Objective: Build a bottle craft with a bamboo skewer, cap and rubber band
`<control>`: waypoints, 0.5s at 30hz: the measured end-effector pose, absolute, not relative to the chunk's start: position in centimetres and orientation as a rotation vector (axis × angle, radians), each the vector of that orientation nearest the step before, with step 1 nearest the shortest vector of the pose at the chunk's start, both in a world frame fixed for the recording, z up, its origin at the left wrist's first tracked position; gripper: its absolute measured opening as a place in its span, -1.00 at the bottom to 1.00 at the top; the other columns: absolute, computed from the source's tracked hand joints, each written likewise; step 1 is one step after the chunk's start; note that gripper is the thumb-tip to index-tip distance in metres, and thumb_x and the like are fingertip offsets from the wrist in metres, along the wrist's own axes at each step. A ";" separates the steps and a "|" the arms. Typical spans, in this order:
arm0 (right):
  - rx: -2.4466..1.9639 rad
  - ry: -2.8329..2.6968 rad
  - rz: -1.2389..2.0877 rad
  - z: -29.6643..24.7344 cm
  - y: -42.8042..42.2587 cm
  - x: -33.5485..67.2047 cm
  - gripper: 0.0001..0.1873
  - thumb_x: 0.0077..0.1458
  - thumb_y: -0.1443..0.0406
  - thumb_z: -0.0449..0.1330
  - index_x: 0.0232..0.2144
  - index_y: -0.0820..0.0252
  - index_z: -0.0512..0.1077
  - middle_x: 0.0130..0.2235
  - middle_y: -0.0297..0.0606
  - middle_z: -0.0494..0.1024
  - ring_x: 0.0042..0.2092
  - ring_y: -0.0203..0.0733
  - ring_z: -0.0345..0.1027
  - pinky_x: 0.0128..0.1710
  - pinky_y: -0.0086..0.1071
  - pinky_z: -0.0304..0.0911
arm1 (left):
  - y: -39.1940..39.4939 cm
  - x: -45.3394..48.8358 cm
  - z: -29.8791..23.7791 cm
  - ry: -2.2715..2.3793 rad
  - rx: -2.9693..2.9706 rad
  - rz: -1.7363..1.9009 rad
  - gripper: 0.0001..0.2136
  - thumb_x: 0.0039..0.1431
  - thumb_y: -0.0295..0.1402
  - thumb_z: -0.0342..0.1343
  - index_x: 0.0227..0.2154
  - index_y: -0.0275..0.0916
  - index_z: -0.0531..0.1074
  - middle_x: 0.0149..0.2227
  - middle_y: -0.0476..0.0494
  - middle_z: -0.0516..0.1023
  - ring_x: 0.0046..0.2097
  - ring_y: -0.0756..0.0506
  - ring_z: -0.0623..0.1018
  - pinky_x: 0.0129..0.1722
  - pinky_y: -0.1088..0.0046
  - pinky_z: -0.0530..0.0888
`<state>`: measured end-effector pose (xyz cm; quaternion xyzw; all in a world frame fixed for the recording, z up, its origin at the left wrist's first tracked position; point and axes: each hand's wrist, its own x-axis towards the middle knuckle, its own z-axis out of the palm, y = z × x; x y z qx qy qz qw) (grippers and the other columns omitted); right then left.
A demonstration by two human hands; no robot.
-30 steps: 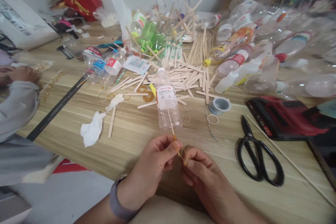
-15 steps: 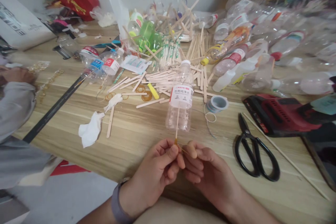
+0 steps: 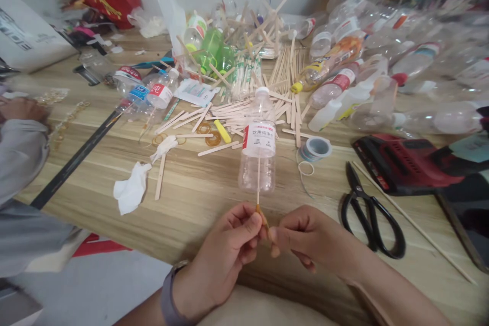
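Note:
A small clear plastic bottle with a red and white label stands up on a thin wooden skewer that pokes into its bottom. My left hand pinches the skewer's lower end between thumb and fingers. My right hand is closed right beside it, pinching a yellowish rubber band at the skewer's end. Both hands hover over the near edge of the wooden table.
Black scissors and a red power tool lie to the right, a long skewer beside them. A wire spool, craft sticks, rubber bands, a crumpled tissue and several bottles fill the middle. Another person's sleeve is at left.
The bottle on the skewer swung from leaning left to nearly upright and shifted right. My right hand turned and drew closer to the left, fingers now pinched at the skewer's end.

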<state>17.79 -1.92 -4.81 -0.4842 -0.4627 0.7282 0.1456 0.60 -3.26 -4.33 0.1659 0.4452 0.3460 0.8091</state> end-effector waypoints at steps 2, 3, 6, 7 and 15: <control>-1.371 -1.294 2.081 -4.7 -1.9 17.4 -0.62 -0.09 0.01 0.32 -0.64 0.21 0.54 -0.76 -0.48 0.20 -0.71 -0.47 0.01 -0.73 -0.53 -0.10 | -3.3 0.7 -4.5 0.956 0.367 0.754 -0.69 -0.09 -0.24 0.36 -0.48 -0.30 0.35 -0.53 0.08 0.33 -0.50 0.12 0.23 -0.54 0.61 0.10; -1.356 -1.256 2.070 -4.7 -2.0 17.1 -0.61 -0.12 0.00 0.33 -0.65 0.20 0.54 -0.75 -0.47 0.21 -0.70 -0.46 0.00 -0.73 -0.52 -0.08 | -3.3 0.7 -4.5 0.943 0.375 0.766 -0.70 -0.07 -0.24 0.35 -0.47 -0.30 0.35 -0.52 0.07 0.33 -0.48 0.11 0.24 -0.52 0.61 0.12; -1.315 -1.148 2.018 -4.9 -2.3 16.0 -0.60 -0.16 -0.05 0.33 -0.64 0.17 0.57 -0.69 -0.39 0.31 -0.65 -0.42 0.01 -0.71 -0.50 -0.06 | -3.3 0.9 -4.8 0.872 0.391 0.800 -0.76 0.01 -0.26 0.30 -0.46 -0.28 0.37 -0.48 0.04 0.36 -0.44 0.08 0.29 -0.46 0.59 0.16; -1.310 -1.111 1.998 -5.0 -2.5 15.7 -0.60 -0.17 -0.04 0.34 -0.63 0.17 0.58 -0.67 -0.38 0.33 -0.64 -0.42 0.01 -0.70 -0.50 -0.08 | -3.3 1.0 -4.9 0.849 0.392 0.808 -0.77 0.03 -0.26 0.29 -0.45 -0.27 0.37 -0.49 0.04 0.36 -0.44 0.08 0.29 -0.45 0.58 0.18; -1.184 -0.723 1.960 -5.2 -3.5 14.5 -0.61 -0.20 0.02 0.40 -0.70 0.21 0.49 -0.61 -0.33 0.45 -0.57 -0.41 0.07 -0.63 -0.49 -0.13 | -3.3 0.5 -4.6 0.965 0.645 0.785 -0.82 0.16 -0.23 0.14 -0.42 -0.25 0.48 -0.47 -0.02 0.39 -0.43 0.01 0.33 -0.42 0.49 0.26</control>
